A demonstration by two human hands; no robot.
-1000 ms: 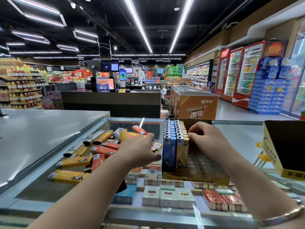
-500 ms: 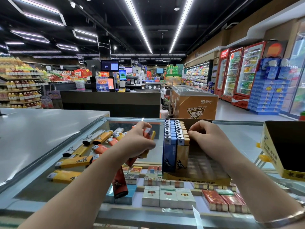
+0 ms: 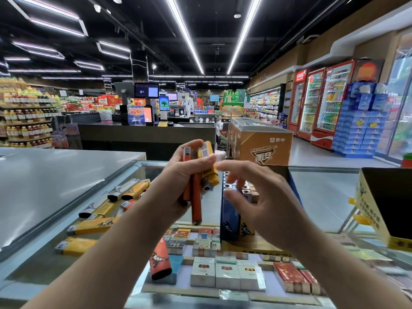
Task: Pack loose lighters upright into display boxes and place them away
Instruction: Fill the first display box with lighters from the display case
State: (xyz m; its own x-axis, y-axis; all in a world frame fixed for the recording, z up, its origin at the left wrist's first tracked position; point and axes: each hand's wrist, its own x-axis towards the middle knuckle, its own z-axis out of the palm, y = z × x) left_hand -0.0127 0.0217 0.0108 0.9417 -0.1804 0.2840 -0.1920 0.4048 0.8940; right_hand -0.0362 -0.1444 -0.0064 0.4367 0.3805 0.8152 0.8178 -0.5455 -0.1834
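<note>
While gripped as a bundle in the left hand point(image 3: 185, 175), the lighters point(image 3: 196, 181) stand roughly upright, long axes top to bottom, just left of and above the display box point(image 3: 231, 221) near the glass counter's point(image 3: 323, 197) middle. Right hand point(image 3: 263, 204) empty, fingers loosely spread, nearer the box's filled rows. More loose lighters point(image 3: 93, 226) lying flat toward the counter's left edge. Next, probably: transfer one, lower it straight down.

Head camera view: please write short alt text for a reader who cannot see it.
Over a glass shop counter, the left hand grips a bunch of orange and yellow lighters while the open right hand reaches toward them, above a display box partly filled with upright lighters. More loose lighters lie on the counter.
</note>
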